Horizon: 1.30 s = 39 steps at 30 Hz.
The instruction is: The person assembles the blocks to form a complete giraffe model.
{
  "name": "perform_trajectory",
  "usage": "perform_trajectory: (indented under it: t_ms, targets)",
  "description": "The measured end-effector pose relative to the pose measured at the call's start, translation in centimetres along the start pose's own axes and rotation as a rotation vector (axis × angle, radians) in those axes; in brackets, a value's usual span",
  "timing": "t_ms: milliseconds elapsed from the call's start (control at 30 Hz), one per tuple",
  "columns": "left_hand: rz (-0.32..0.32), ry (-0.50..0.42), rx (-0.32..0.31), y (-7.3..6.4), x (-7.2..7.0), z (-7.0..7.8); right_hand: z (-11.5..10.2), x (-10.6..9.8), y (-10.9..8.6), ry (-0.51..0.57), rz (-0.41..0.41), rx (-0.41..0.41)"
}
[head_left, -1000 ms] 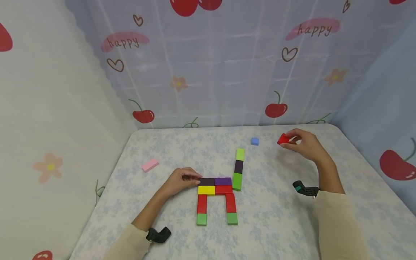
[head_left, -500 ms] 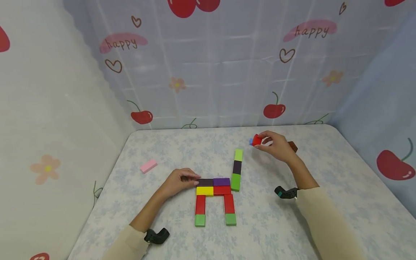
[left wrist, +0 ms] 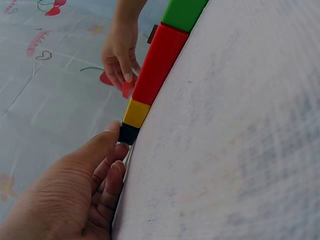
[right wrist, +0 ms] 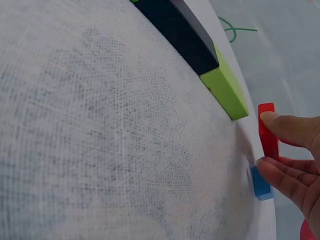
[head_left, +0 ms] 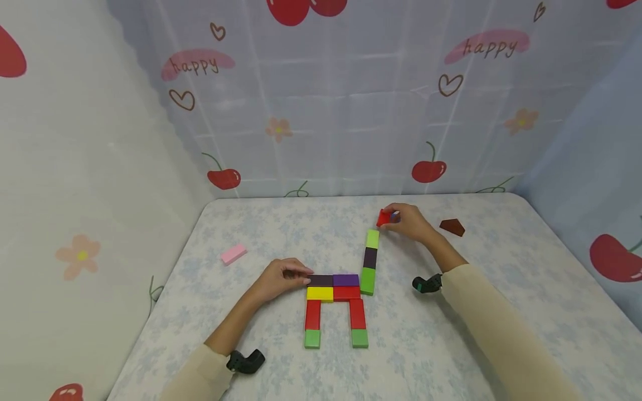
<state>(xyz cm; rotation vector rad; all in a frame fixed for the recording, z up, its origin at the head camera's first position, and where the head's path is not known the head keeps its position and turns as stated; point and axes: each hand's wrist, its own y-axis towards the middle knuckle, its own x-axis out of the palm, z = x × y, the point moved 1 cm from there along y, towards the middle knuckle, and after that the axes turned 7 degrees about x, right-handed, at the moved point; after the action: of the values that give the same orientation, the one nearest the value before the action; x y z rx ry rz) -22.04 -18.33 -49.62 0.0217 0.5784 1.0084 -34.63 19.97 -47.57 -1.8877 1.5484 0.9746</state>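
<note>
My right hand (head_left: 408, 221) pinches a red block (head_left: 383, 218) between thumb and fingers. It is held above the table, just beyond the light green block (head_left: 373, 239) that tops a column of black (head_left: 369, 258) and green (head_left: 368, 281) blocks. My left hand (head_left: 281, 279) pinches the left end of a black block (head_left: 320, 280), thumb and finger on it in the left wrist view. That block lies against a purple block (head_left: 346, 280), above a yellow block (head_left: 320, 293) and a red one. Two legs of red blocks (head_left: 313, 314) with green ends (head_left: 312, 338) extend below.
A blue block (right wrist: 261, 183) lies on the table under my right fingers, mostly hidden in the head view. A brown angular block (head_left: 453, 226) rests at the right, a pink block (head_left: 233, 254) at the left. Patterned curtain (head_left: 321, 111) hangs behind the table.
My right hand has carried the red block leftward, past the blue block, to the far end of the green and black column. The brown block has come into view. My left hand has stayed put.
</note>
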Motion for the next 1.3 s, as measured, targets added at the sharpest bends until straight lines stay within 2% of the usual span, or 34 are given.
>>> perform_trajectory:
  t_ms: [133, 333, 633, 833, 1167, 1300]
  targets:
    - [-0.006, -0.012, 0.006, 0.0, -0.1, 0.0, -0.1, 0.1, 0.6, 0.007, -0.023, 0.036]
    - [-0.007, -0.010, -0.001, 0.0, -0.2, 0.1, -0.8, 0.1, 1.2, 0.037, -0.018, 0.057]
    - [-0.016, -0.024, -0.002, 0.0, -0.3, 0.2, -1.0, 0.6, 1.6, -0.004, -0.038, 0.075]
    - [-0.009, -0.017, -0.001, 0.0, -0.2, 0.2, -0.7, 1.0, 1.6, -0.026, -0.022, 0.087]
    - [-0.010, -0.024, 0.004, 0.0, -0.3, 0.0, -0.5, 1.3, 1.7, 0.071, 0.015, 0.129]
    - [-0.012, -0.020, 0.011, 0.0, -0.3, 0.0, -0.6, 1.5, 1.8, 0.077, 0.021, 0.142]
